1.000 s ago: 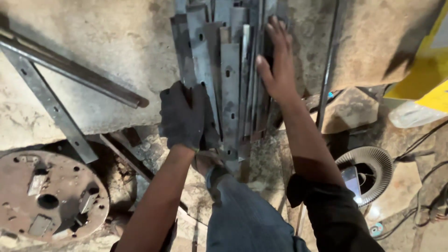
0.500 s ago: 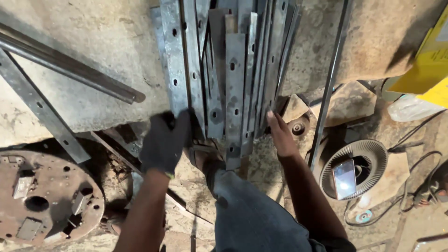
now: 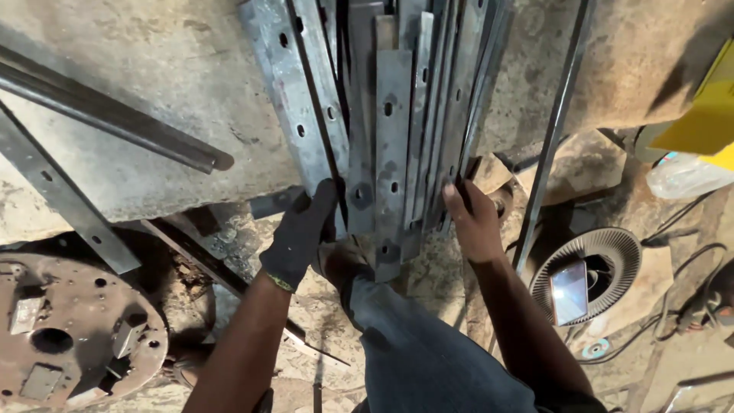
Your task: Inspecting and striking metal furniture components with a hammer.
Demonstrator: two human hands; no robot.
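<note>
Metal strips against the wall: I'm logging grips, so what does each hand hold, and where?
Both hands grip the metal strips near their lower ends: the gloved left hand on the left edge, the bare right hand on the right edge.

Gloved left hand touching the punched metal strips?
Touching. Head view: left hand has its gloved fingers wrapped on the lower end of the metal strips, no gap.

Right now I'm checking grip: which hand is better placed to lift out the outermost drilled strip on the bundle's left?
Probably the left hand: its dark glove already grips the lower end of that metal strip, while the bare right hand sits across the bundle.
</note>
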